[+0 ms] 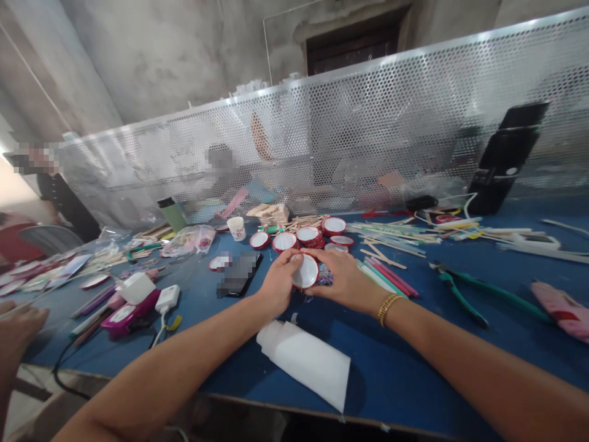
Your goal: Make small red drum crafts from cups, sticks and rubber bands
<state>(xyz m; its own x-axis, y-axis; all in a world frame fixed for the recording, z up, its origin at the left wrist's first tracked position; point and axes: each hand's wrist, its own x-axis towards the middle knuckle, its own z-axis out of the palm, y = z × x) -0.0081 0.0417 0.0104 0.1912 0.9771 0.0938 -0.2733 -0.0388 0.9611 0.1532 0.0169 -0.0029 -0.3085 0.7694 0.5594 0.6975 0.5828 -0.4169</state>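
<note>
A small round white disc with a red rim [305, 271] is between my two hands above the blue table. My left hand [278, 281] pinches its left side, the thumb lying on the white face. From the other side my right hand [340, 277] curves round it, with fingertips at the top and thumb low at the edge. A tangle of purple and blue strands [326, 275] shows inside the curve of that hand; how it joins the disc is unclear. Just beyond stand more red-rimmed discs [308, 235], some stacked. Folded white paper [306, 362] lies nearer to me.
A dark phone [240, 274] and paper cup [237, 228] are left of the discs. Coloured sticks [391, 276] and green-handled pliers [460, 288] lie right. Chargers [166, 299] and a cable sit left, near another person's hand [21, 322]. A perforated metal screen [359, 135] runs behind.
</note>
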